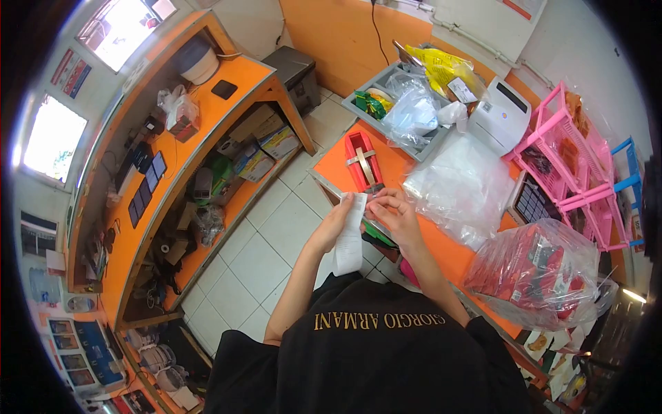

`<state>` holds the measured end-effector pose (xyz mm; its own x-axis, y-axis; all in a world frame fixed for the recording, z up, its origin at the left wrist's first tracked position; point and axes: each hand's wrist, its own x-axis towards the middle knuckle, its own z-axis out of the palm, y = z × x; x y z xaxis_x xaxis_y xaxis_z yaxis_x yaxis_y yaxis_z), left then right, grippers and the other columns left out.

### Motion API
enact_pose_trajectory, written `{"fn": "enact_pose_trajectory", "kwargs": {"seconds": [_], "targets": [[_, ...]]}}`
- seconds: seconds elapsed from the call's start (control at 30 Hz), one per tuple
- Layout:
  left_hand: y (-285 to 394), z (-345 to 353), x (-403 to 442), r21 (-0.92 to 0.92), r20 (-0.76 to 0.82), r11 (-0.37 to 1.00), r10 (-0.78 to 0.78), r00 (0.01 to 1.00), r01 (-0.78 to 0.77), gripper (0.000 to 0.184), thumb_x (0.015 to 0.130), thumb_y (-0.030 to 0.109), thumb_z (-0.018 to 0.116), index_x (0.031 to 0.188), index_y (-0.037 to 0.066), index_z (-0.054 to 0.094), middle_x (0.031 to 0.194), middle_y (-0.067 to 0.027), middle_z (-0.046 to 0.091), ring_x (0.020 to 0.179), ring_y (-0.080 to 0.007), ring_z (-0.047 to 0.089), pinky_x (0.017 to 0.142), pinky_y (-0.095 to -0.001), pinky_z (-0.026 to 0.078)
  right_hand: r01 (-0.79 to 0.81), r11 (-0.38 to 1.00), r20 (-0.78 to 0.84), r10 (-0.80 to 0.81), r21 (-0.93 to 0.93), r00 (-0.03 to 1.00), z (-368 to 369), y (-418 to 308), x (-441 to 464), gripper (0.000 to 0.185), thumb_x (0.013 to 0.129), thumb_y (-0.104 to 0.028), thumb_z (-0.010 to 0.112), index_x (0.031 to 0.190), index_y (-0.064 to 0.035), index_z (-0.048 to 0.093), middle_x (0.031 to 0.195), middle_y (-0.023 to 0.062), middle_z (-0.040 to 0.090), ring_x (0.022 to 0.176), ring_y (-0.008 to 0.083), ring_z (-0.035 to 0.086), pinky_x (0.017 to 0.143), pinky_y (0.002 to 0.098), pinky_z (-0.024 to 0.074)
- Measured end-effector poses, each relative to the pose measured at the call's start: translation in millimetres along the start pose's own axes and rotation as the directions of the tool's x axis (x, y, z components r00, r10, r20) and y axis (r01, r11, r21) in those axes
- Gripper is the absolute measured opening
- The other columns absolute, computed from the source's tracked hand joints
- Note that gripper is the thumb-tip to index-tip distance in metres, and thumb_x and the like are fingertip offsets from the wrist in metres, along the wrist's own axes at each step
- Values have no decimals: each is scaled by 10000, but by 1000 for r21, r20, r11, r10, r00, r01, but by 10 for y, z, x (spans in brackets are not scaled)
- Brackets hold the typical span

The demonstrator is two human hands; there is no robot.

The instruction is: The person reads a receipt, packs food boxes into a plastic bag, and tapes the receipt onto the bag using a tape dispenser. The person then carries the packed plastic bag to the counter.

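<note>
At orange tabletop (pixel 332 164) edge, clamped paper strip (pixel 350 238) in left hand (pixel 333 225); pinched right hand (pixel 395 214) fingertips together near strip's top

A shop packing area: tape dispenser (pixel 358 168), plastic bags (pixel 458 183), long counter (pixel 249 71)

Legible text: one inscription. The black short-sleeved fabric shirt (pixel 379 372) worn by the person bears the brand lettering (pixel 380 321) "GIORGIO ARMANI", in gold-coloured capitals on a single line, upside down to the camera. Markings present, content not legible: the long narrow white paper strip (pixel 349 245) carries faint print, too small to read. The white box-shaped machine (pixel 498 119) carries a small dark square mark and a small orange mark, neither readable. The red-and-blue wall notice (pixel 71 73) and the blue sheet with picture panels (pixel 86 359) bear lettering too small to read.
</note>
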<state>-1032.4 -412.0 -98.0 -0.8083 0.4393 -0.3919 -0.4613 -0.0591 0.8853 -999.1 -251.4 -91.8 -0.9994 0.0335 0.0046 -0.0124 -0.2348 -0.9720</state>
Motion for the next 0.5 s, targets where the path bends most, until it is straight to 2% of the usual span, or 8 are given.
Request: {"fn": "enact_pose_trajectory", "kwargs": {"seconds": [0.07, 0.13, 0.2, 0.3, 0.33, 0.4, 0.43, 0.5], "targets": [[17, 54, -72, -147, 61, 987, -49, 997, 57, 634, 941, 580, 253, 905, 42, 589, 785, -56, 600, 642, -139, 560, 611, -275, 475, -23, 998, 39, 21, 52, 999, 64, -45, 61, 156, 817, -85, 662, 922, 30, 655, 1094, 42, 404, 732, 102, 569, 638, 230, 486], [-30, 31, -96, -173, 79, 983, -42, 996, 56, 633, 945, 576, 224, 947, 41, 563, 790, -62, 591, 650, -147, 564, 613, -282, 474, -50, 993, 79, 42, 104, 996, 117, -41, 96, 154, 799, -62, 674, 916, 36, 651, 1098, 43, 383, 698, 94, 568, 584, 220, 496], [-50, 46, -122, -169, 99, 984, -48, 994, 65, 654, 944, 585, 168, 1013, 42, 527, 773, -64, 565, 639, -147, 540, 610, -289, 461, 42, 999, 38, -41, -27, 998, 132, 4, 115, 147, 789, -68, 687, 909, 12, 657, 1083, 42, 379, 600, 70, 536, 467, 192, 467], [0, 109, -202, -138, 166, 990, 45, 985, -22, 651, 946, 583, 155, 1037, 49, 515, 734, -44, 525, 624, -132, 489, 604, -278, 439, 157, 965, 22, -155, -209, 988, 158, 27, 113, 178, 774, -30, 694, 945, 4, 655, 1078, 59, 380, 567, 81, 535, 477, 171, 471], [6, 118, -221, -138, 163, 990, 45, 986, -23, 651, 946, 583, 155, 1037, 49, 515, 734, -44, 525, 624, -132, 489, 604, -278, 439, 157, 965, 25, -155, -208, 988, 145, 72, 130, 178, 774, -30, 694, 945, 4, 655, 1078, 59, 380, 567, 81, 535, 477, 171, 471], [9, 132, -247, -163, 167, 987, 23, 986, 4, 647, 951, 574, 140, 1048, 52, 508, 712, -28, 487, 625, -122, 447, 599, -269, 420, 461, 698, 118, -481, -548, 869, 113, 143, 163, 213, 759, -38, 709, 964, -15, 657, 1065, 58, 375, 619, 91, 546, 503, 168, 492], [1, 129, -254, -163, 168, 987, 23, 985, 5, 647, 951, 574, 140, 1048, 52, 508, 712, -28, 487, 625, -122, 447, 599, -269, 420, 460, 698, 117, -481, -548, 869, 110, 138, 145, 213, 759, -38, 709, 964, -15, 657, 1065, 58, 375, 619, 91, 546, 503, 168, 492], [-22, 102, -259, -156, 194, 988, 29, 980, 1, 642, 955, 565, 125, 1056, 57, 505, 713, -22, 477, 638, -117, 444, 603, -266, 414, 366, 722, 101, -384, -587, 918, 111, 93, 106, 285, 755, -58, 720, 1028, -35, 642, 1047, 54, 392, 754, 101, 544, 551, 175, 490]]}}
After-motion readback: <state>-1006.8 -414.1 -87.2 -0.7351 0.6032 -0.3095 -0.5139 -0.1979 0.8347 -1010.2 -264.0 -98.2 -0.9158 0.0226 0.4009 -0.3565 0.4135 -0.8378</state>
